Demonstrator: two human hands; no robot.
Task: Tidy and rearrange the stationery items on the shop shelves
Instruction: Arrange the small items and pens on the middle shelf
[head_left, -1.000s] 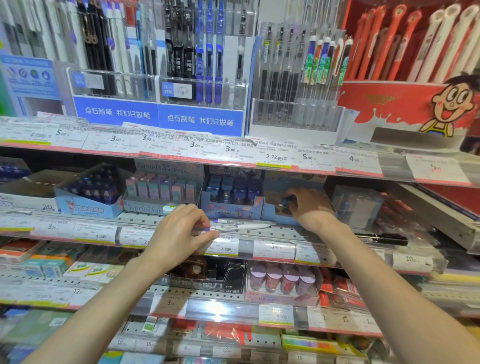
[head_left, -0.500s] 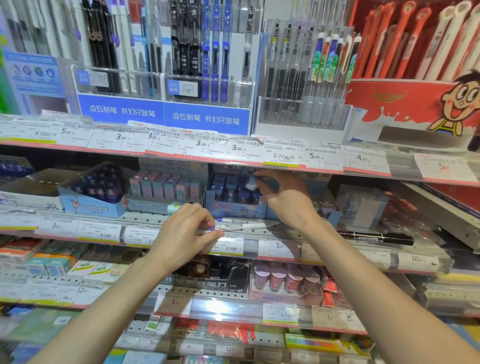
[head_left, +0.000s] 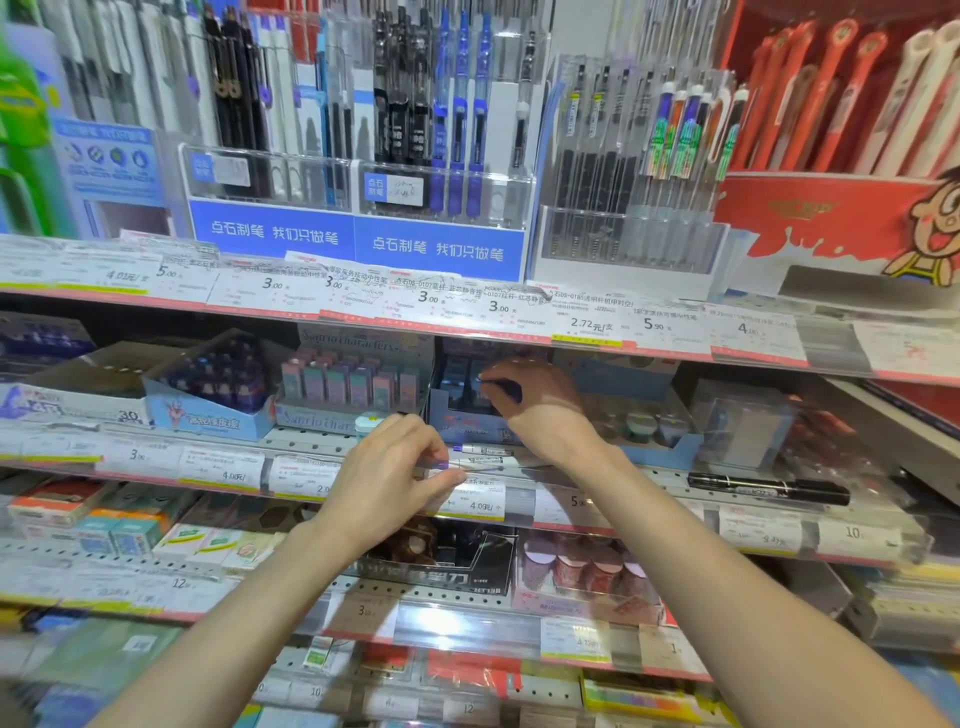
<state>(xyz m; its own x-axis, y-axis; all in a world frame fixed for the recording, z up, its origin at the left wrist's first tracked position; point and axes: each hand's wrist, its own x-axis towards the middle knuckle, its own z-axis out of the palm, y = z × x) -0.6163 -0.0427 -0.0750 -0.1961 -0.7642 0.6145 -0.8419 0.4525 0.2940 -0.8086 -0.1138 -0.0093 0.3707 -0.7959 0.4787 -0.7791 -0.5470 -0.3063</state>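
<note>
in the head view, mid frame, our left hand (head_left: 387, 475) pinches the near ends of slim white plastic pens (head_left: 483, 456), which lie flat on the perforated metal shelf (head_left: 311, 441), long axis left to right, tips pointing right. our right hand (head_left: 535, 400) curls its fingers on a dark item in the blue card box (head_left: 467, 421). a black marker (head_left: 769, 488) lies at right.
</note>
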